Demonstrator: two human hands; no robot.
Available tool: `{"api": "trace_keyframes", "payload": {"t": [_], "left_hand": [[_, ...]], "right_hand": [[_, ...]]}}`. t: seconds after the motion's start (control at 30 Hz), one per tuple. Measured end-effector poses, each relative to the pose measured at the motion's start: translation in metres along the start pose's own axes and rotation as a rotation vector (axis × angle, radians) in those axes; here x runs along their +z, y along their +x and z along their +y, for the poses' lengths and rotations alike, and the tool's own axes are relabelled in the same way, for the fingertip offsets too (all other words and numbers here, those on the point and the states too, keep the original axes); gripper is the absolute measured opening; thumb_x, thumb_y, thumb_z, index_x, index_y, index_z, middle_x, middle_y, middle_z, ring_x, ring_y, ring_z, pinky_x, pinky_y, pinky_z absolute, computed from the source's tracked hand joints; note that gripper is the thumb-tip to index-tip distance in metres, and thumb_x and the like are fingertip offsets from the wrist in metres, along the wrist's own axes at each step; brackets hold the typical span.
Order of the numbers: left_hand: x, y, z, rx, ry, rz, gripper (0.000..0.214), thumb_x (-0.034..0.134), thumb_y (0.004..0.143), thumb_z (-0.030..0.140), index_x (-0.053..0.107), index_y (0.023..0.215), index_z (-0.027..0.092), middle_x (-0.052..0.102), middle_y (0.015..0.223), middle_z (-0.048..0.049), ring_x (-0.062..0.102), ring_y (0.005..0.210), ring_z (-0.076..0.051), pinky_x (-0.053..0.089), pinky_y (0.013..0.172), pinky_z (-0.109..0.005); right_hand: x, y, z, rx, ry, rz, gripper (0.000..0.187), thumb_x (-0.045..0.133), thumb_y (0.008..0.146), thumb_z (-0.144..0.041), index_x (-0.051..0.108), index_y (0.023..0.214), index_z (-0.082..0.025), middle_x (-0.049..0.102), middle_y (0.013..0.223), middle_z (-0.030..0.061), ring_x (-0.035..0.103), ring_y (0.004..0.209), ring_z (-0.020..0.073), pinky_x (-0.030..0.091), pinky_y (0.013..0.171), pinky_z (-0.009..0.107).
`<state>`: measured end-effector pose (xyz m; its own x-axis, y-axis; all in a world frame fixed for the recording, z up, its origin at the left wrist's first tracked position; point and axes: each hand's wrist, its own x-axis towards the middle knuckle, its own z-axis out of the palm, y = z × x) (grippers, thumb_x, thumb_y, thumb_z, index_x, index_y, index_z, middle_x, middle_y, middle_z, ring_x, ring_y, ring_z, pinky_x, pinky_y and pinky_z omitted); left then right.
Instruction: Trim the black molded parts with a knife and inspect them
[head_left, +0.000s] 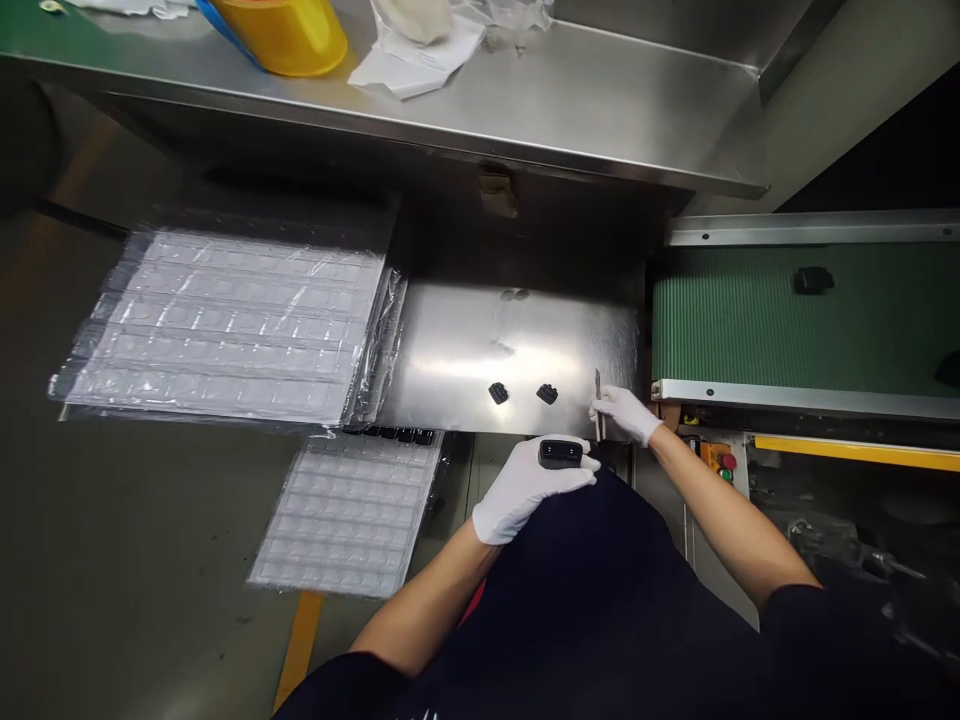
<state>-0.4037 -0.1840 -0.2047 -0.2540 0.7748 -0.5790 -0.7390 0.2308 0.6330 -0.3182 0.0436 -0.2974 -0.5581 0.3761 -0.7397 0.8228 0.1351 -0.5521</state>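
Observation:
My left hand [517, 488], in a white glove, is closed around a black rectangular plastic part [561, 454] just in front of my body. To its right, at the table's near edge, my gloved right hand [624, 413] grips a slim, knife-like tool [598, 385] with its grey tip pointing away from me. Two small black ribbed pieces, one at the left [498, 393] and another at the right [547, 394], lie apart on the shiny metal table [457, 330], beyond my left hand.
Stacked clear plastic trays [240, 325] stand left of the table, with another tray [345, 515] lower down. A green conveyor belt [727, 315] at the right carries a black part [813, 280]. Across the back runs a steel shelf [600, 110] with a yellow container [289, 35].

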Motion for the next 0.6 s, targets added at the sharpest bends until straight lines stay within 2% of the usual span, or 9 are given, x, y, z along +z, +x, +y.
{"api": "trace_keyframes", "payload": {"t": [0.07, 0.13, 0.23, 0.3, 0.37, 0.47, 0.53, 0.6], "left_hand": [[0.014, -0.003, -0.001, -0.005, -0.001, -0.012, 0.045, 0.094, 0.069, 0.027, 0.076, 0.107, 0.011, 0.081, 0.098, -0.0122, 0.079, 0.087, -0.025, 0.058, 0.095, -0.042], [0.030, -0.008, 0.000, -0.021, 0.017, -0.037, 0.042, 0.093, 0.070, 0.028, 0.076, 0.104, 0.010, 0.081, 0.096, -0.0122, 0.079, 0.084, -0.025, 0.060, 0.092, -0.041], [0.056, -0.017, 0.000, -0.059, 0.094, -0.105, 0.039, 0.091, 0.073, 0.028, 0.075, 0.104, 0.011, 0.082, 0.093, -0.0118, 0.079, 0.081, -0.024, 0.062, 0.087, -0.039], [0.071, -0.022, -0.001, -0.088, 0.148, -0.159, 0.038, 0.090, 0.075, 0.029, 0.075, 0.105, 0.011, 0.082, 0.091, -0.0112, 0.079, 0.081, -0.023, 0.063, 0.084, -0.038], [0.085, -0.025, -0.005, -0.121, 0.188, -0.214, 0.039, 0.089, 0.076, 0.031, 0.074, 0.106, 0.012, 0.082, 0.091, -0.0114, 0.079, 0.081, -0.024, 0.064, 0.082, -0.038], [0.102, -0.026, -0.012, -0.161, 0.234, -0.283, 0.039, 0.090, 0.075, 0.033, 0.074, 0.103, 0.011, 0.081, 0.089, -0.0118, 0.079, 0.081, -0.025, 0.064, 0.079, -0.037], [0.112, -0.026, -0.017, -0.164, 0.282, -0.314, 0.036, 0.090, 0.075, 0.033, 0.074, 0.099, 0.011, 0.081, 0.087, -0.0109, 0.078, 0.078, -0.025, 0.064, 0.076, -0.036], [0.123, -0.026, -0.021, -0.170, 0.330, -0.341, 0.034, 0.090, 0.074, 0.032, 0.074, 0.096, 0.011, 0.080, 0.085, -0.0099, 0.078, 0.075, -0.024, 0.064, 0.074, -0.035]], "right_hand": [[-0.024, -0.042, 0.002, -0.132, 0.052, 0.013, 0.024, 0.057, 0.100, -0.038, 0.067, 0.107, -0.018, 0.070, 0.085, 0.0005, 0.063, 0.076, 0.0152, 0.051, 0.070, 0.027], [-0.050, -0.089, 0.000, -0.357, 0.047, 0.003, 0.028, 0.054, 0.100, -0.045, 0.070, 0.102, -0.021, 0.068, 0.081, 0.0007, 0.063, 0.072, 0.0171, 0.050, 0.068, 0.030], [-0.082, -0.155, -0.006, -0.556, -0.150, 0.107, 0.032, 0.059, 0.097, -0.053, 0.076, 0.106, -0.027, 0.072, 0.087, 0.0025, 0.068, 0.083, 0.0210, 0.051, 0.076, 0.034], [-0.095, -0.187, -0.009, -0.605, -0.255, 0.162, 0.032, 0.066, 0.093, -0.059, 0.077, 0.104, -0.031, 0.068, 0.075, 0.0004, 0.067, 0.080, 0.0195, 0.049, 0.075, 0.032], [-0.102, -0.210, -0.011, -0.603, -0.315, 0.200, 0.033, 0.072, 0.087, -0.063, 0.076, 0.095, -0.031, 0.057, 0.060, -0.0016, 0.065, 0.073, 0.0167, 0.045, 0.070, 0.029], [-0.106, -0.230, -0.008, -0.620, -0.361, 0.230, 0.038, 0.072, 0.086, -0.066, 0.072, 0.083, -0.029, 0.046, 0.052, -0.0019, 0.060, 0.067, 0.0147, 0.041, 0.067, 0.028], [-0.106, -0.239, -0.004, -0.690, -0.455, 0.227, 0.041, 0.065, 0.091, -0.065, 0.070, 0.079, -0.026, 0.044, 0.052, -0.0012, 0.055, 0.061, 0.0131, 0.039, 0.064, 0.029], [-0.108, -0.248, -0.001, -0.770, -0.669, 0.239, 0.042, 0.057, 0.099, -0.058, 0.069, 0.080, -0.023, 0.049, 0.055, 0.0001, 0.051, 0.056, 0.0123, 0.034, 0.059, 0.029]]}}
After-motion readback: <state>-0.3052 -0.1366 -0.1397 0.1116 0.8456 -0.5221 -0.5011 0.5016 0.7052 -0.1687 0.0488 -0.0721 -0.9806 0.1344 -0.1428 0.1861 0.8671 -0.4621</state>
